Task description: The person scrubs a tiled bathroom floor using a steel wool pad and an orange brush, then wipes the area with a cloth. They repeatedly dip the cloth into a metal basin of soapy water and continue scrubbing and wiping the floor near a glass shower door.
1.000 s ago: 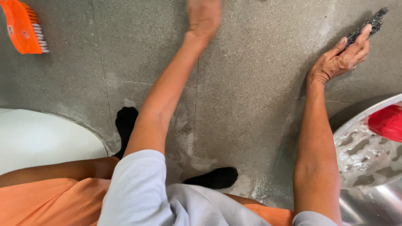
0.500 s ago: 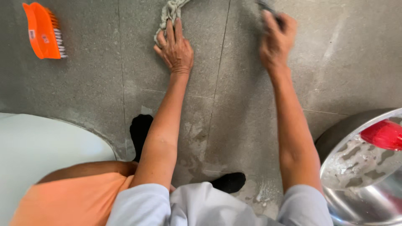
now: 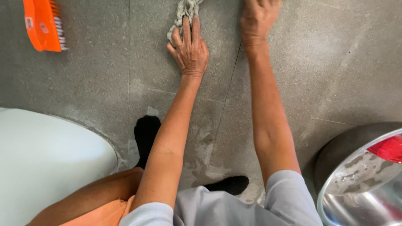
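Since half a second ago both hands have held their places at the top of the view. The left hand [image 3: 190,49] lies flat, fingers spread, pressing the near end of a grey twisted rag [image 3: 184,14] whose long axis runs away from the person and off the top edge. Whether the right hand [image 3: 256,19], blurred, grips anything cannot be told. Bare grey floor [image 3: 335,71] opens rightward; an orange brush [image 3: 42,25] lies far left, a steel basin [image 3: 360,188] near right.
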